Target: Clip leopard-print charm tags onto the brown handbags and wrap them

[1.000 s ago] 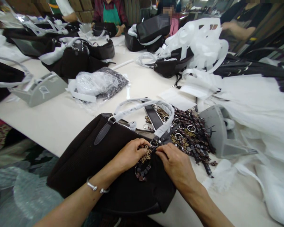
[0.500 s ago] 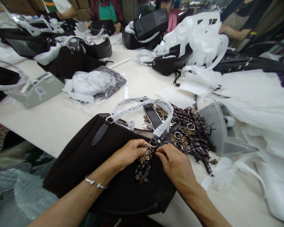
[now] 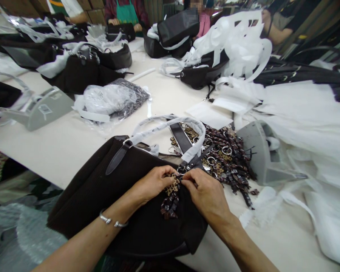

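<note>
A dark brown bag [image 3: 99, 189] with white-wrapped handles [image 3: 158, 132] lies at the table's near edge. My left hand [image 3: 155, 184] is closed on the top of a leopard-print charm [image 3: 173, 186], whose braided strap [image 3: 169, 207] hangs in a loop against the bag's side. My right hand [image 3: 204, 189] pinches at the same charm's ring end, its fingertips close to the left ones, just under the handle's base. The small part between the fingertips is mostly hidden. Behind the bag lies a pile of similar charms with rings [image 3: 229, 162].
Grey holders stand right [image 3: 260, 155] and left [image 3: 45, 109]. A plastic-wrapped packet [image 3: 113, 100] lies on the white table [image 3: 93, 151]. Wrapped dark bags [image 3: 79, 71] and white sheets [image 3: 300, 109] are farther back. Several people are across the table.
My right hand has moved slightly left, closer to my left hand at the charm's top. My left hand keeps its hold. The view has shifted a little.
</note>
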A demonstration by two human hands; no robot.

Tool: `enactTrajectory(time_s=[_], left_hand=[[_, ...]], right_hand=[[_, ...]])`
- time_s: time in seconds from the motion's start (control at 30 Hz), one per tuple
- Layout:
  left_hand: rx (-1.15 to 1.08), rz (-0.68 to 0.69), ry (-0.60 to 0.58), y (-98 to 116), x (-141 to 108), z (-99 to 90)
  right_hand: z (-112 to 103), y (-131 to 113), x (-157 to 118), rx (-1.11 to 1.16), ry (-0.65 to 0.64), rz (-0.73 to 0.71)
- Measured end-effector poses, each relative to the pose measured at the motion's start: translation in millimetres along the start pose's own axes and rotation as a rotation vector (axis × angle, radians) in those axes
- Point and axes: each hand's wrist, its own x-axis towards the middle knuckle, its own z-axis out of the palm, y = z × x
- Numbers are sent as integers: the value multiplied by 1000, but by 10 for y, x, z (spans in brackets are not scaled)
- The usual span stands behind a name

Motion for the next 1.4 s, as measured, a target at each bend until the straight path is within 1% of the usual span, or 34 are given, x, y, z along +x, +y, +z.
enactTrajectory(time_s=[0.1,0.17,0.33,0.43,0.5,0.57,0.6,0.7,0.77,0.83,0.87,0.93,1.0,1.03,1.1,1.27,1.4], left_hand=[[29,18,11,-1,3,5],[75,34,40,1,4,18],[260,97,157,19,-2,81],[306,142,239,10,-17,127],[369,216,319,3,-34,153],[517,314,388,6,-61,164],[617,363,402,13,-76,162],[871,488,387,51,-118,132],[890,566,394,90,-135,107],[766,610,424,147,-140,92],[675,601,426,183,-138,88],[495,518,383,263,-118,80],[372,409,288,338,-74,63],[347,365,242,366,-42,50],[375,316,203,393,35,16],[684,312,243,332,199,-35],[777,275,237,259,217,-19]], right_hand=[[-8,13,13,30,-12,-34],[-13,33,17,59,-25,-56],[-28,73,32,53,-54,-56],[-40,83,38,73,-88,-80],[-50,81,34,98,-106,-92],[-60,71,21,108,-108,-88],[-64,65,12,109,-105,-83],[-65,55,-17,119,-79,-69],[-66,56,-29,148,-61,-61],[-78,52,-29,188,-35,-40],[-91,45,-24,209,-26,-16],[-129,24,-5,242,-24,65],[-170,-1,17,258,-27,154],[-188,-10,28,259,-25,189],[-208,-21,45,254,-15,228],[-194,-9,77,177,-23,233],[-181,8,134,34,-46,227]])
